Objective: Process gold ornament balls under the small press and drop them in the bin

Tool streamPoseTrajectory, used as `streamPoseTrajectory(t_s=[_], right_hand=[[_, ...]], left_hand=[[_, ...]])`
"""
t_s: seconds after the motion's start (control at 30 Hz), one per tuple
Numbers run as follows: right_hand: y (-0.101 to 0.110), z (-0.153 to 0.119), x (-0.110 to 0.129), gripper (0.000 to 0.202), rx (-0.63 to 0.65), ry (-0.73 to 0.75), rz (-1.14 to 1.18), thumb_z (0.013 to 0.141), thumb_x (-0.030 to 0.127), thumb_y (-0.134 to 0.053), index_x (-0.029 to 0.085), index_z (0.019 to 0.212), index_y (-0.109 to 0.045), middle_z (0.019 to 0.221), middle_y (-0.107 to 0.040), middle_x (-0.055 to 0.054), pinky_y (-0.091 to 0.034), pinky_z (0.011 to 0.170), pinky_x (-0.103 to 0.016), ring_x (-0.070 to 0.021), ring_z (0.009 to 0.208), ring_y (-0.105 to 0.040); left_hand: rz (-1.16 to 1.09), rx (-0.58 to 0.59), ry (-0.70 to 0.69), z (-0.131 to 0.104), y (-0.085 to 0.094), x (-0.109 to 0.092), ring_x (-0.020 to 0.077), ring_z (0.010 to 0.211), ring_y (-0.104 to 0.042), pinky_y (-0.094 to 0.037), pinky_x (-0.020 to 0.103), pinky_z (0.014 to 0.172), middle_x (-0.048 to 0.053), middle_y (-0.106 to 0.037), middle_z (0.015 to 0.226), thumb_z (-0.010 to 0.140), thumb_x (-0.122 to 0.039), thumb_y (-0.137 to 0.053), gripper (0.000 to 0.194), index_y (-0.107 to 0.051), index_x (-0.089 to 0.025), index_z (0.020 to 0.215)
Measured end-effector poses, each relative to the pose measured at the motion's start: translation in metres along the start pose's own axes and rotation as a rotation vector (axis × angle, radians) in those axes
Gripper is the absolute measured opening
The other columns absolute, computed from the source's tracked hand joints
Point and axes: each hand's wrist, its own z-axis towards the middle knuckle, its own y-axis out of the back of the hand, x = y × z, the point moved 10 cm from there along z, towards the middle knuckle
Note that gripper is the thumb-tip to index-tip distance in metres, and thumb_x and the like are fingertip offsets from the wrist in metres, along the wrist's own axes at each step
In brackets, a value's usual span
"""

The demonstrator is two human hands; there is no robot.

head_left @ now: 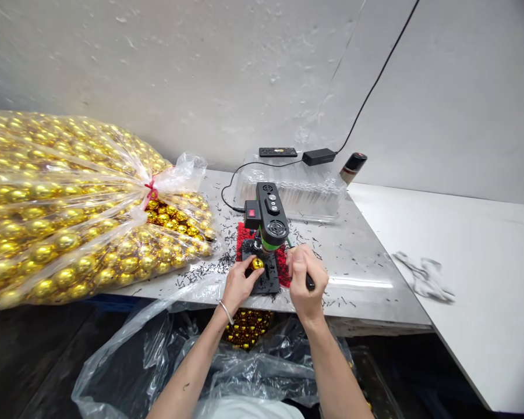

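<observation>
My left hand (240, 284) pinches a shiny gold ball (257, 263) between thumb and finger, over the black base plate (268, 282) of a small bench drill press. The machine's black head (272, 215) stands just above and behind the ball; its tip is hidden from me. To the right, my right hand (306, 279) is wrapped round the black-ended lever handle (310, 283) of the press. A red mat (283, 269) lies under the base, strewn with black shavings.
At left a big clear bag of gold balls (70, 233) is tied with pink string. Behind the press stand a clear plastic box (310, 198), a power adapter (318, 156) and a spray can (353, 167). A glove (425, 276) lies right. Below the table edge hangs an open plastic bag (262, 372) with gold balls.
</observation>
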Motion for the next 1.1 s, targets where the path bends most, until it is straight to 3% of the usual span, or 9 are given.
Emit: streamPoseTrajectory(t_s=[0.13, 0.27, 0.5, 0.8, 0.97, 1.1], right_hand=[[0.0, -0.003, 0.001, 0.032, -0.001, 0.023, -0.012, 0.092, 0.013, -0.038, 0.02, 0.061, -0.04, 0.061, -0.045, 0.0, -0.037, 0.058, -0.029, -0.0129, 0.064, -0.048], [-0.001, -0.013, -0.002, 0.03, 0.021, 0.045, -0.014, 0.091, 0.01, -0.038, 0.02, 0.063, -0.042, 0.063, -0.047, 0.0, -0.038, 0.059, -0.028, -0.0135, 0.065, -0.049], [-0.008, -0.044, -0.024, 0.027, 0.046, 0.115, -0.04, 0.091, 0.013, -0.035, 0.02, 0.068, -0.044, 0.07, -0.051, -0.002, -0.042, 0.059, -0.029, -0.0142, 0.067, -0.052], [-0.011, -0.065, -0.047, 0.031, -0.074, 0.224, -0.054, 0.096, 0.024, -0.028, 0.021, 0.07, -0.043, 0.071, -0.051, -0.001, -0.047, 0.07, -0.037, -0.0139, 0.063, -0.053], [-0.019, -0.067, -0.041, 0.028, 0.022, 0.291, -0.112, 0.095, 0.022, -0.031, 0.022, 0.071, -0.045, 0.069, -0.051, -0.002, -0.048, 0.067, -0.033, -0.0138, 0.065, -0.054], [-0.01, -0.049, -0.027, 0.03, -0.003, 0.249, -0.078, 0.094, 0.018, -0.031, 0.021, 0.067, -0.041, 0.067, -0.047, -0.001, -0.043, 0.06, -0.031, -0.0132, 0.062, -0.049]], left_hand=[[0.176, 0.009, -0.193, -0.004, -0.006, -0.021, 0.025, 0.096, -0.062, -0.048, 0.041, 0.086, 0.01, -0.071, 0.104, 0.082, -0.029, -0.066, 0.034, -0.065, -0.017, 0.114], [0.238, -0.013, -0.272, -0.006, -0.01, -0.026, 0.0252, 0.099, -0.061, -0.046, 0.042, 0.088, 0.01, -0.069, 0.11, 0.084, -0.033, -0.064, 0.032, -0.064, -0.017, 0.112], [0.268, -0.055, -0.304, -0.006, -0.011, -0.024, 0.0244, 0.096, -0.062, -0.046, 0.04, 0.085, 0.01, -0.07, 0.105, 0.085, -0.037, -0.063, 0.032, -0.065, -0.018, 0.11], [0.278, -0.067, -0.319, -0.008, -0.01, -0.026, 0.0243, 0.096, -0.06, -0.047, 0.039, 0.085, 0.01, -0.068, 0.104, 0.086, -0.037, -0.061, 0.031, -0.064, -0.018, 0.11], [0.252, -0.082, -0.343, -0.009, -0.009, -0.027, 0.0248, 0.097, -0.059, -0.048, 0.04, 0.085, 0.011, -0.068, 0.103, 0.086, -0.036, -0.061, 0.031, -0.064, -0.017, 0.11], [0.219, -0.093, -0.337, -0.006, -0.01, -0.026, 0.025, 0.097, -0.059, -0.048, 0.042, 0.086, 0.01, -0.068, 0.103, 0.085, -0.035, -0.062, 0.03, -0.064, -0.017, 0.109]])
